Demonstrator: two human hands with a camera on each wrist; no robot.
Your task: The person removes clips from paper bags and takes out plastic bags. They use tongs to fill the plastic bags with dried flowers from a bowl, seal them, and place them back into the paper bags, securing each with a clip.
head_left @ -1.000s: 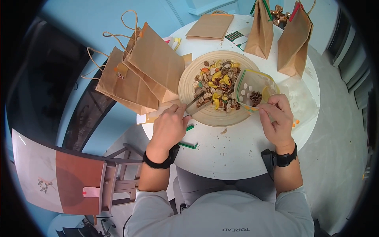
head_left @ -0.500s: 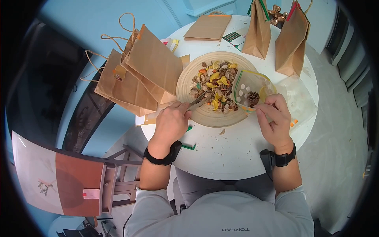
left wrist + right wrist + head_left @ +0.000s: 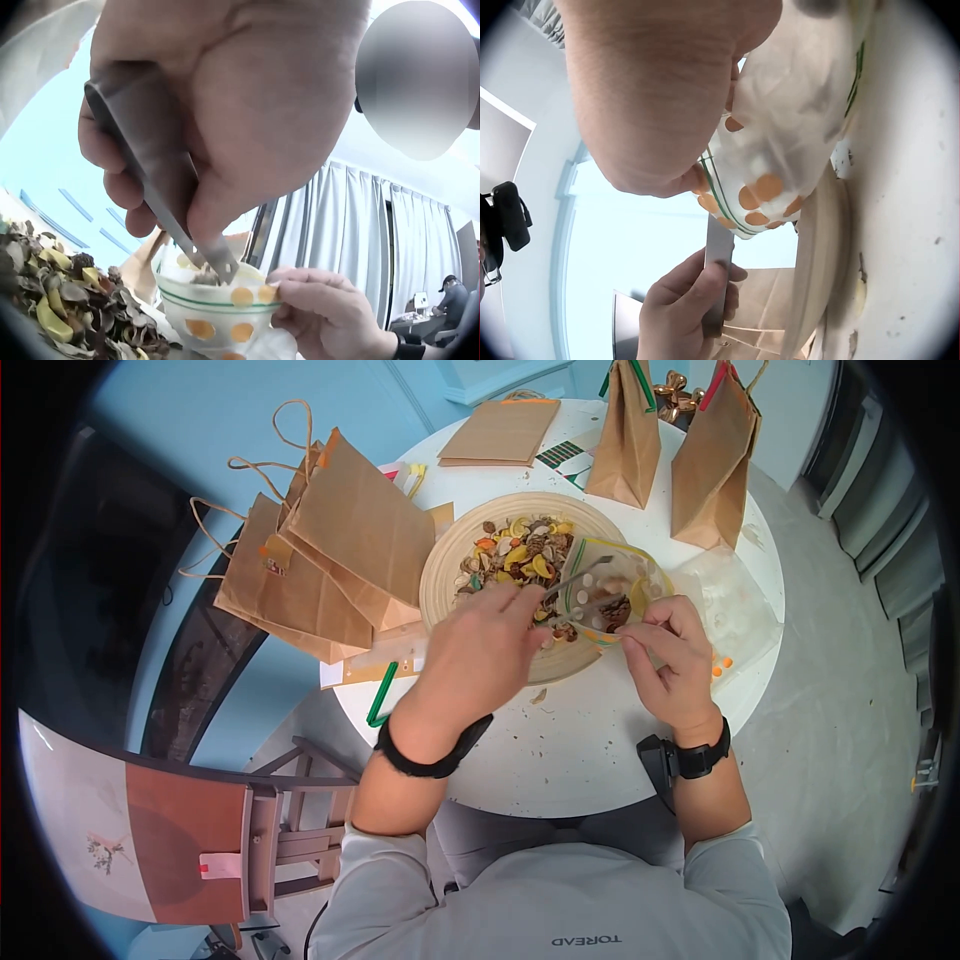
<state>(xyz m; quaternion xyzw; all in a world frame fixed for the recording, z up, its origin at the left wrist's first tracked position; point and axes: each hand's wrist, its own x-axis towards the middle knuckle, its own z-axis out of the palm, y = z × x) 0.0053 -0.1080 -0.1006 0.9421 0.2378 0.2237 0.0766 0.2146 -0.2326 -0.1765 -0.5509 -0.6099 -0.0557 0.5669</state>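
Observation:
My left hand (image 3: 487,642) grips metal tongs (image 3: 154,161), whose tips reach into the mouth of a clear bag with orange dots (image 3: 201,328). A small brownish piece shows at the tong tips in the left wrist view. With thumb and fingers my right hand (image 3: 675,660) pinches the near rim of the bag, holding it open beside the round wooden plate (image 3: 440,560). Inside the bag lies a pine cone (image 3: 614,612). Dried petals and yellow pieces (image 3: 515,555) are heaped on the plate, partly behind my left hand.
Brown paper bags stand at the left (image 3: 360,520) and back right (image 3: 625,450), and a flat one (image 3: 500,432) lies at the back. A green clip (image 3: 382,693) is near the table's left edge. A clear bag (image 3: 735,610) lies on the right. Crumbs dot the front.
My left hand has moved right with the tongs, from over the heap to the bag's mouth. My right hand still holds the rim. The head view has shifted slightly.

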